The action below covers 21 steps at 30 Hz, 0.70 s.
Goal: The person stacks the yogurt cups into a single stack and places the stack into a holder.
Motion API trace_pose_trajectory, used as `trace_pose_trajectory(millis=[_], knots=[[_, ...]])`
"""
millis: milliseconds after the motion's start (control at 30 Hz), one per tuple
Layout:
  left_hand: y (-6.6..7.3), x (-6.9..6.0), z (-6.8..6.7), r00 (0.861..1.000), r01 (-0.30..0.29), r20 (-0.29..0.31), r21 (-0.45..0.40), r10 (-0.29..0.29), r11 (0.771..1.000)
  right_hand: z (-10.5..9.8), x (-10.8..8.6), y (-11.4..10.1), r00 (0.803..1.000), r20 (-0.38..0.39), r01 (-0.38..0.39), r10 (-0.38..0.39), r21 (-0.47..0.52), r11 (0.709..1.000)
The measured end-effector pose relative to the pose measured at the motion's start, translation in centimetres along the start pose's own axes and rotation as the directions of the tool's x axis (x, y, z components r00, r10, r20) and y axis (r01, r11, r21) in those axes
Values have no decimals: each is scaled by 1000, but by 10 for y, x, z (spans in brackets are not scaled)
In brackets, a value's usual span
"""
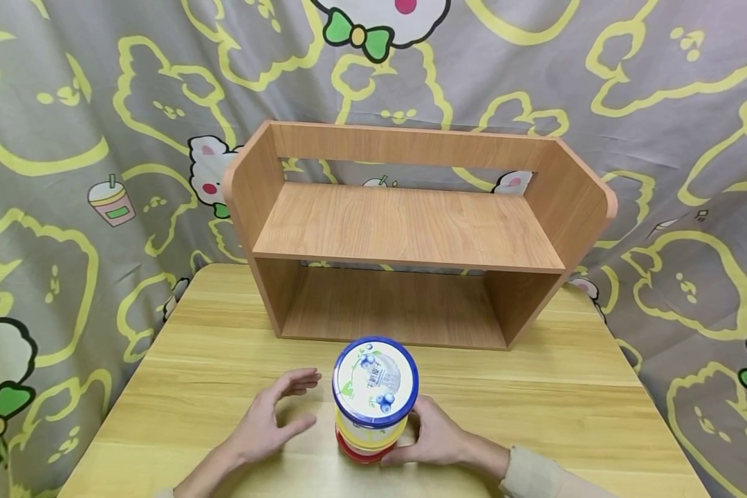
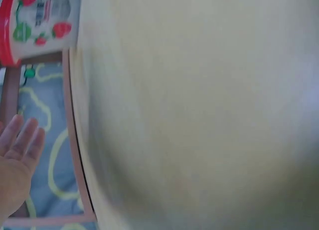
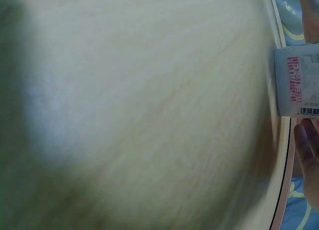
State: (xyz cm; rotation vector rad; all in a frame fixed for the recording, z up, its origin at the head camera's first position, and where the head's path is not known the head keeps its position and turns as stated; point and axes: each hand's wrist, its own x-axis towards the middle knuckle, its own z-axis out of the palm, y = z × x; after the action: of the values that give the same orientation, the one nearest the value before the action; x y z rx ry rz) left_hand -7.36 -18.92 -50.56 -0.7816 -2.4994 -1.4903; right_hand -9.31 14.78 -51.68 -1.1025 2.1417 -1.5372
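Stacked tubs (image 1: pixel 375 402) partly hide right grip (image 1: pixel 437 432), curled round them; left grip (image 1: pixel 263 420) spread, empty.

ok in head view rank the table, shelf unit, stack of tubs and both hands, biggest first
1. table
2. shelf unit
3. stack of tubs
4. left hand and right hand: too alike to rank

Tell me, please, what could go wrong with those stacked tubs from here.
The stack might topple if moved: the right hand holds it low on one side, while the left hand is apart and offers no support.

A careless forward push could also knock it against the shelf standing behind it.
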Motion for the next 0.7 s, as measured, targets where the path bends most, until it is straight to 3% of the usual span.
trace_pose_trajectory(millis=[100, 200, 367, 500, 700], knots=[[-5, 4, -9, 998, -12, -66, 32, 14, 999, -1, 0, -1, 1000, 3, 6, -6, -1, 1000], [-9, 7, -18, 992, 12, -126, 47, -6, 999, -1, 0, -1, 1000, 5, 0, 0, -4, 1000], [-18, 17, -32, 973, 25, -231, 32, -16, 999, -2, 0, -1, 1000, 8, 2, -2, -6, 1000], [-26, 27, -43, 941, 46, -334, -26, -52, 999, -2, 0, 0, 1000, 8, 7, -7, 6, 1000], [-32, 40, -59, 872, 127, -460, -119, -168, 985, -1, 0, 1, 1000, 4, 7, -7, 8, 1000]])
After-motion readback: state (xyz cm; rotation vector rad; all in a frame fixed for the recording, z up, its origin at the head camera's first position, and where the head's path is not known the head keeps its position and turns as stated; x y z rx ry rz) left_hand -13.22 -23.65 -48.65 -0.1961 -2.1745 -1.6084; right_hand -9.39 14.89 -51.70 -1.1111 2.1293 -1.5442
